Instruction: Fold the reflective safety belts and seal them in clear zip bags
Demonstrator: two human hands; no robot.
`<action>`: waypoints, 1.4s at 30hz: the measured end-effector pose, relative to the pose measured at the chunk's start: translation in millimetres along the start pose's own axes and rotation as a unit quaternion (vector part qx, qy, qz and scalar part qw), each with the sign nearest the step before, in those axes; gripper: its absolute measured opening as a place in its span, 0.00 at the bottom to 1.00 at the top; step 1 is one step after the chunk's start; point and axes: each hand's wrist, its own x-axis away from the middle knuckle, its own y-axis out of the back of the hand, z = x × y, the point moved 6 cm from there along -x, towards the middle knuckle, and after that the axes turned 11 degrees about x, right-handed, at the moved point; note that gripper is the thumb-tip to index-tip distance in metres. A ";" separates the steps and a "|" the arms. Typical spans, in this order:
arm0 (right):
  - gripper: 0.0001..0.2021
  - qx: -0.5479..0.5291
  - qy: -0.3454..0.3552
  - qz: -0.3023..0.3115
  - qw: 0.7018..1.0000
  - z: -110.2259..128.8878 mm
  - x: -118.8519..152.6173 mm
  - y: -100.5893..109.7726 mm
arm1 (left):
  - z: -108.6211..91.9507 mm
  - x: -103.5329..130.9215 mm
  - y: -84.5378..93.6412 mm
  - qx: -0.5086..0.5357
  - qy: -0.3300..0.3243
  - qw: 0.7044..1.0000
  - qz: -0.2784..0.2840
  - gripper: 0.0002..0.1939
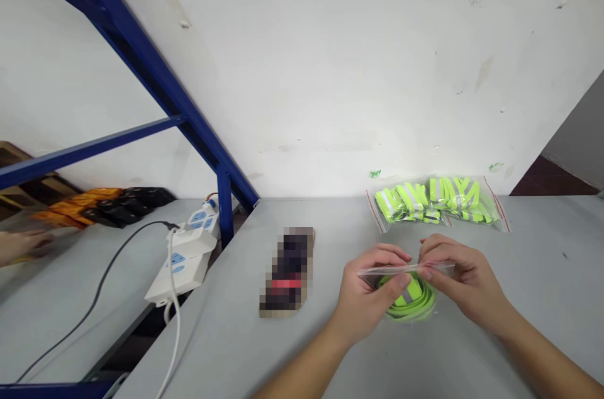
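Observation:
A clear zip bag (377,272) holds a coiled neon-yellow reflective strap (412,306) with grey bands. My left hand (370,295) pinches the bag's top edge at its left part, thumb in front. On the right part of the same edge, my right hand (465,279) grips with thumb and fingers. The coil hangs below the edge between both hands, just over the grey table or touching it; I cannot tell which. Behind my hands lie filled bags of similar neon straps (410,202), with red lines along their side edges, close to the wall.
A pixelated dark item (287,273) lies left of my hands. White power strips (189,254) with cables sit by a blue metal frame (224,197). Beyond it, another person's hand (26,245) is near orange and black packs (104,205). A white wall (330,72) stands behind the table (226,336).

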 end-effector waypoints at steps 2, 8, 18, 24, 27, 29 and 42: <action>0.03 0.007 0.014 -0.006 1.000 1.0 0.5 0.3 | 0.4 0.2 0.2 0.007 0.001 1.000 0.005 0.05; 0.02 0.030 0.007 -0.054 0.998 -2.9 1.1 5.4 | -3.7 -1.4 2.9 0.010 -0.012 1.000 -0.008 0.06; 0.03 0.038 -0.021 -0.092 0.995 -20.6 -1.6 20.9 | -5.8 -7.4 21.6 0.010 -0.067 0.994 -0.082 0.04; 0.04 0.033 -0.027 -0.092 0.995 -22.2 -3.0 21.8 | -8.0 -9.2 24.7 -0.016 -0.079 0.993 -0.088 0.03; 0.04 0.030 -0.026 -0.091 0.995 -22.8 -2.5 22.0 | -8.8 -8.9 25.6 -0.011 -0.083 0.993 -0.089 0.04; 0.04 0.028 -0.024 -0.084 0.996 -23.7 -2.2 21.7 | -7.2 -9.4 26.4 -0.001 -0.075 0.993 -0.088 0.04; 0.05 0.066 0.062 -0.038 0.995 -3.6 1.1 9.9 | 2.7 -4.0 8.4 -0.015 -0.015 1.000 -0.006 0.07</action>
